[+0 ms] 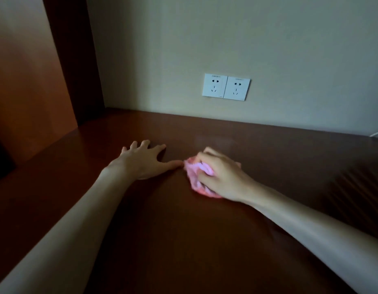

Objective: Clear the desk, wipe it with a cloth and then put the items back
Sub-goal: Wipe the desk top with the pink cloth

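Cloth (196, 177) bunched under right hand (224, 177) fingers, gripped | left hand (141, 162) flat, spread on desk (183, 240)

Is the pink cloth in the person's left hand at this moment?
No, the right hand grips the pink cloth on the desk, while the left hand rests flat beside it.

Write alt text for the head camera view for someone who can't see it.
A person's right hand grips a crumpled pink cloth on a dark wooden desk, while the left hand rests flat beside it, fingers spread. Two white wall sockets sit on the wall above the desk.
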Tool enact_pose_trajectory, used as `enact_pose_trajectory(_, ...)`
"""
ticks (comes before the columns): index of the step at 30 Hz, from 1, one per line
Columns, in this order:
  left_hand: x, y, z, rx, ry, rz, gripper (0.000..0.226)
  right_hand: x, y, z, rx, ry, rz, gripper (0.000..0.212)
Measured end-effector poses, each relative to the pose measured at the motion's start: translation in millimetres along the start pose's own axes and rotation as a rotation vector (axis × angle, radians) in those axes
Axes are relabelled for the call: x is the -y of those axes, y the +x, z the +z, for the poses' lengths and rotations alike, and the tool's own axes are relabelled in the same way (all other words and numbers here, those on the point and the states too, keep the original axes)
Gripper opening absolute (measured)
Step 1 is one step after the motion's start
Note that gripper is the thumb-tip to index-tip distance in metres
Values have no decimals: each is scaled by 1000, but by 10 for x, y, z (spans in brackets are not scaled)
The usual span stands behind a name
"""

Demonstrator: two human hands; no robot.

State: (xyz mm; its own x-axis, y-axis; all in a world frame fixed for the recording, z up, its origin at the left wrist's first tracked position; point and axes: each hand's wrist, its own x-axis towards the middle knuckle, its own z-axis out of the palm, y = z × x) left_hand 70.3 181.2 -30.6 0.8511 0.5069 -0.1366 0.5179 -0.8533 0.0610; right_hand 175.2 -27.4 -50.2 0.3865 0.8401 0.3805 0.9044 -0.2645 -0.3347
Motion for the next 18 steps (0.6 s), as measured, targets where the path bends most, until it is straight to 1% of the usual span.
enact_pose_trajectory(3,50,-7,19,-17,12,11,94,31,-191,-104,66,16,-13,9)
enact_pose_trajectory(5,46,1,23,-20,-5,9,92,-61,-16,-82,36,11,-16,10)
enact_pose_trajectory(8,42,27,21,-14,-7,18,90,-379,514,74,-46,-29,55,7)
enact_pose_trajectory(10,53,47,18,4,8,24,89,-678,951,199,-93,-65,123,10)
enact_pose_trajectory(12,57,70,23,1,18,31,89,-964,1382,285,-115,-101,181,13)
enact_pose_trajectory(14,52,102,25,-1,40,32,89,-1203,1745,331,-124,-104,242,12)
enact_pose_trajectory(18,4,182,61,-13,93,33,85,-1520,2299,430,-164,-145,290,17)
